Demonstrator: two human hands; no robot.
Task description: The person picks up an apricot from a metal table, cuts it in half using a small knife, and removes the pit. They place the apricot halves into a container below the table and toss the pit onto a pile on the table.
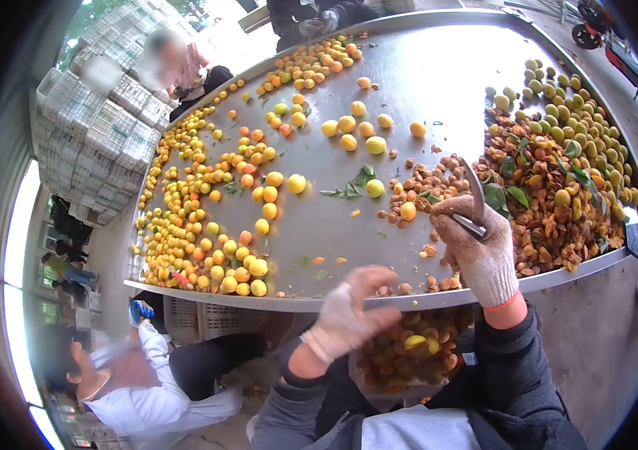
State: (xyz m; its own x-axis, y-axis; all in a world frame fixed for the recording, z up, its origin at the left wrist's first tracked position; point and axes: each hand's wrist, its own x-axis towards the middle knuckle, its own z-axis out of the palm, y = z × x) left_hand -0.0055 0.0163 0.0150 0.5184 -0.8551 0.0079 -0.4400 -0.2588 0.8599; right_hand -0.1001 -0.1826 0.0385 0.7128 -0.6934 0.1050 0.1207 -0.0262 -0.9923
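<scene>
Just inside the near rim [439,302], right hand [480,251]: my gloved fingers are closed around a curved knife [474,189], its blade arching up and away; the palm side is turned from me, so I cannot tell whether anything else sits in the grip.
Left hand [349,311]: gloved, blurred and spread open across the rim; I see nothing held in it.
Pits and fruit: brown pits [427,184] lie just beyond my right fingers, with a yellow fruit [408,211] among them; a heap of split fruit [540,199] rises to the right, green fruit [596,139] behind and beside it; whole yellow-orange fruit [184,232] covers the left side.
Below the rim: a container of fruit [409,349] shows partly, cut across by my sleeves and the table edge.
Hard to make out: glare whitens the far tabletop [446,75]; the lens darkens every corner.
Edges and room: bare metal opens ahead of my left hand; the heap crowds my right; a seated co-worker [146,375] is at lower left, well apart from my hands.
</scene>
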